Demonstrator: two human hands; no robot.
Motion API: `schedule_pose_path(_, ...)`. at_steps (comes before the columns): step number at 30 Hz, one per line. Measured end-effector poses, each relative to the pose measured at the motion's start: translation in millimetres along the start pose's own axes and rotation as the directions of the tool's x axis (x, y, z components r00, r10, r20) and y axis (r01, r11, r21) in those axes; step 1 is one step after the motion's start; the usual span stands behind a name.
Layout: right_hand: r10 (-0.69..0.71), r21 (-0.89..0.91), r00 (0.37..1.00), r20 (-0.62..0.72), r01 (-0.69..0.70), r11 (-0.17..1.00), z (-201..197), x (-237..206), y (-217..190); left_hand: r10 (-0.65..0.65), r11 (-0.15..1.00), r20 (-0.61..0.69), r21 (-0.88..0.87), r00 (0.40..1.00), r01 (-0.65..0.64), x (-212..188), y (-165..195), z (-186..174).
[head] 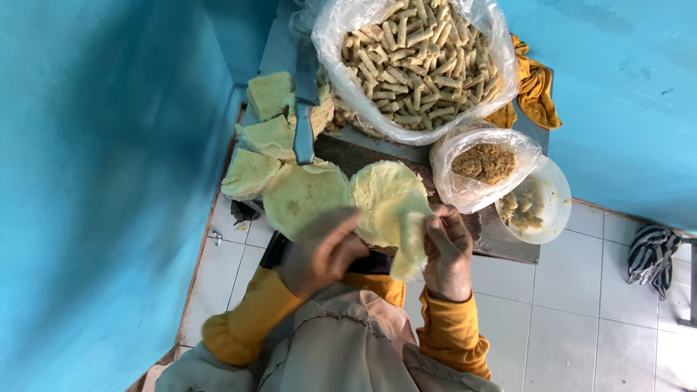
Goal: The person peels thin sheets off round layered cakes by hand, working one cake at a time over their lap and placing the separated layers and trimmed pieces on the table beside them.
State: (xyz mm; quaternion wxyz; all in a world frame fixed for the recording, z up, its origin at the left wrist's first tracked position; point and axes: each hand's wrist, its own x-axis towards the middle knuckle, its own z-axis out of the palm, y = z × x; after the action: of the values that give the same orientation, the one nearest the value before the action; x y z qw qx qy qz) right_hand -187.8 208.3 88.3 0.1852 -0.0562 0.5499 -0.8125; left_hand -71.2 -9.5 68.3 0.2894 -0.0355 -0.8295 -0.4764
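My right hand pinches a thin pale yellow wrapper sheet, which hangs folded from its fingers. My left hand is blurred beside it, fingers curled, just under a stack of round wrappers; I cannot tell whether it touches the sheet. A second round stack lies right behind the held sheet on a dark board.
Cut wrapper stacks and a knife lie at the back left. A big clear bag of rolled sticks, a small bag of brown filling and a white bowl stand behind. Blue walls flank a white tiled floor.
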Motion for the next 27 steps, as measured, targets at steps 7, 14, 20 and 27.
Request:
schedule_pose_path(7, 0.167, -0.044, 0.985, 0.039, -0.165, 0.985, 37, -3, -16, -0.235, 0.911, 0.072, -0.333, 0.969, 0.245, -19, -1, 51)
schedule_pose_path(14, -0.203, -0.377, 0.949, 0.242, 0.284, 0.882, 20, -6, -6, -0.523, 0.063, 0.323, -0.908, 0.788, 0.414, -36, -43, 79)
schedule_pose_path(20, -0.273, -0.701, 0.830, 0.486, 0.557, 0.446, 33, -29, 3, -0.606, -0.243, 0.502, -0.855, 0.617, 0.458, -18, -23, 66)
schedule_pose_path(27, -0.309, -0.762, 0.842, 0.442, 0.534, 0.366, 54, -33, -1, -0.460, -0.267, 0.393, -0.916, 0.796, 0.298, -16, -12, 69)
